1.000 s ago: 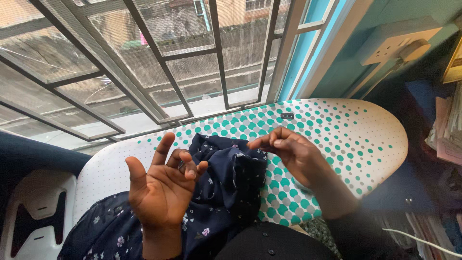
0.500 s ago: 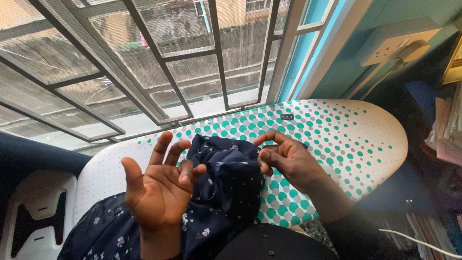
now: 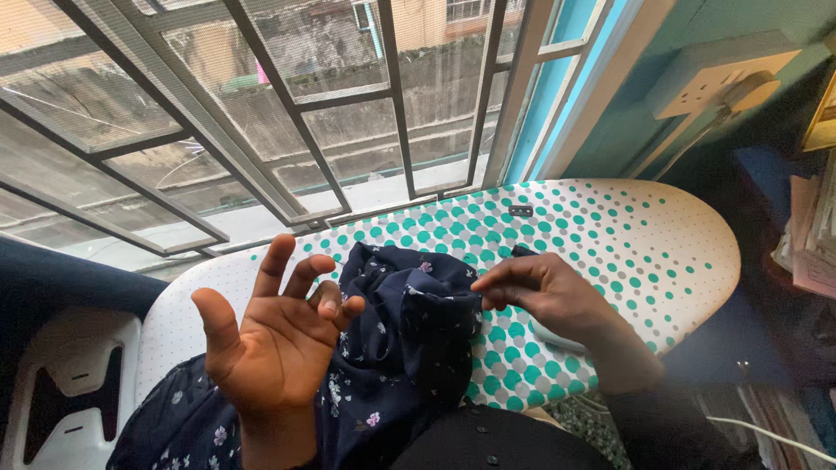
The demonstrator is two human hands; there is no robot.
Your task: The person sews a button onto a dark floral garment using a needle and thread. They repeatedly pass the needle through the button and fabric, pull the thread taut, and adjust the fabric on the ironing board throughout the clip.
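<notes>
A: Where is the cloth (image 3: 409, 348)?

B: It is dark blue with small flowers. It lies bunched on the near left part of the board (image 3: 627, 235), and it hangs down over the near edge toward the person.

A: What is the left hand (image 3: 274, 344) doing?

B: It is raised above the cloth, palm up, fingers spread and a little curled. It holds nothing. The fingertips are close to the cloth, but I cannot tell if they touch it.

A: And the right hand (image 3: 544, 292)?

B: It rests on the board, just right of the cloth. The thumb and the fingers are pressed together at the right edge of the cloth. They seem to pinch the cloth there.

A: Anything else on the board?

B: A small dark clip (image 3: 521, 211) lies at the far side, near the window (image 3: 348, 113). A white chair (image 3: 70, 392) stands at the near left.
</notes>
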